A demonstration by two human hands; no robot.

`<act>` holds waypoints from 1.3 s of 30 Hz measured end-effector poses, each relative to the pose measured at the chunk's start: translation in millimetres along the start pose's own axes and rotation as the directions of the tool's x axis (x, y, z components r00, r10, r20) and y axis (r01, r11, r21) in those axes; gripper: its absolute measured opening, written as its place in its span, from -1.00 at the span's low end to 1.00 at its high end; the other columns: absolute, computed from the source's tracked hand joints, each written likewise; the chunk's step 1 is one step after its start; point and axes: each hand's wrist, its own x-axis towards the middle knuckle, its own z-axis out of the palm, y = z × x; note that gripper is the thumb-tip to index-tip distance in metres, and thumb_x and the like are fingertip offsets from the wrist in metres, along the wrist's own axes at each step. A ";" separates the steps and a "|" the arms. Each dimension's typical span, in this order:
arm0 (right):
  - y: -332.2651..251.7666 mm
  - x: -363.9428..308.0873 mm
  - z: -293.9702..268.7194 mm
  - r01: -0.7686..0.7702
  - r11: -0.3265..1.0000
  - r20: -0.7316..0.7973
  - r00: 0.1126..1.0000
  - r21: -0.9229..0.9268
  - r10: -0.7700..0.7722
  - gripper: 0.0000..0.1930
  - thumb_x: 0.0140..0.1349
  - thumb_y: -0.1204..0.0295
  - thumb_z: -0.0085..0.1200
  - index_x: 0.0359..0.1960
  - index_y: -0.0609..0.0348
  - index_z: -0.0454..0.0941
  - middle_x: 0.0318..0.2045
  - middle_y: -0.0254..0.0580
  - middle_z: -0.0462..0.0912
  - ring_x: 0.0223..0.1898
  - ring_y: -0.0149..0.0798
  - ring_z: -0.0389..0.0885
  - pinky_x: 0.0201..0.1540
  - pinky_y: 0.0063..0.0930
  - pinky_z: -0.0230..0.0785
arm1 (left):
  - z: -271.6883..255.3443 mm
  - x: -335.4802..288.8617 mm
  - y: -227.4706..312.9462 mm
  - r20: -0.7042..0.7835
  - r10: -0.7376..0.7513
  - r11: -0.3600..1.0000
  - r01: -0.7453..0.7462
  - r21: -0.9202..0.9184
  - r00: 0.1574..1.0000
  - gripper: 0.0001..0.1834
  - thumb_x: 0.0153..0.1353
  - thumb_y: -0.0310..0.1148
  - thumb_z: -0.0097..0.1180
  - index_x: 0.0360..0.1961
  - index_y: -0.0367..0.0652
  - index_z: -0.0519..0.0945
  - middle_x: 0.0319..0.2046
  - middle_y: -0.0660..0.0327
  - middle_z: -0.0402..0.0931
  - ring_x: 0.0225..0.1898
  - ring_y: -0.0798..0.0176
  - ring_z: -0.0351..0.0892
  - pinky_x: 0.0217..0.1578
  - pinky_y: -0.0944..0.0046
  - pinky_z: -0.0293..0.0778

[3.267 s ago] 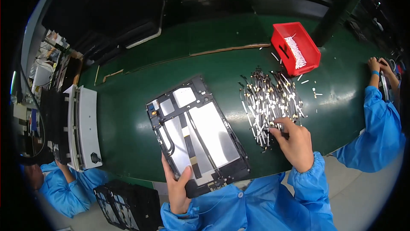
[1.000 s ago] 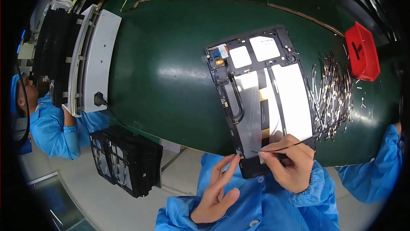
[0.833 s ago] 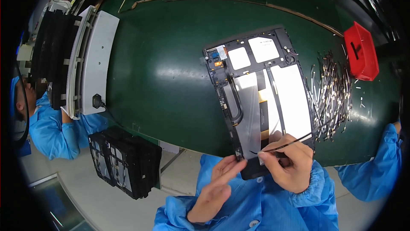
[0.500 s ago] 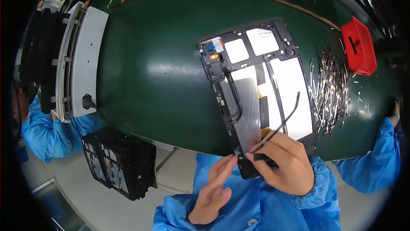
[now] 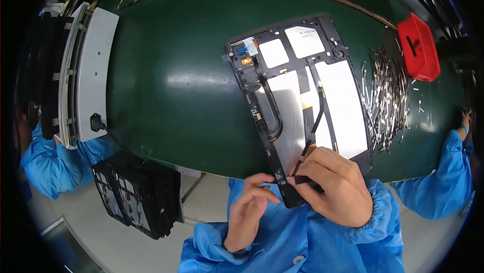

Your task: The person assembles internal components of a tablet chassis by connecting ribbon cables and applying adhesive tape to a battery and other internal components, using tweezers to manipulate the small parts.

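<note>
A tablet's open back frame (image 5: 292, 91), black with silvery plates, lies tilted on the bench with its near corner at the edge. My right hand (image 5: 335, 184) is closed over its near part, pinching a thin black flex cable (image 5: 317, 121) that stretches up across the frame. A dark piece also shows under those fingers; its kind cannot be made out. My left hand (image 5: 252, 205) is beside the frame's near left edge, fingers bent and apart, the index fingertip at the edge strip.
Right of the frame lies a heap of loose flex cables (image 5: 388, 101), with a red bin (image 5: 419, 48) beyond. At left stand a white metal case (image 5: 98, 71) with a plug and a stack of black frames (image 5: 136, 195). Blue-sleeved people sit at both sides.
The cable has swung left and now lies lower over the frame. My left fingers have curled more at the edge. The whole scene has shifted slightly left and up in view.
</note>
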 end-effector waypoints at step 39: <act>-10.1 -5.2 8.3 0.086 0.996 0.017 0.996 0.036 -0.087 -0.77 -0.07 0.55 0.17 -0.31 0.22 0.50 -0.46 -0.20 0.40 -0.41 -0.13 0.51 -0.38 -0.32 0.38 | -7.7 42.9 15.7 0.052 0.069 0.948 -0.082 0.306 0.996 -0.85 0.08 -0.60 0.19 -0.34 -0.31 0.47 -0.40 0.22 0.51 -0.34 0.43 0.51 -0.29 0.46 0.41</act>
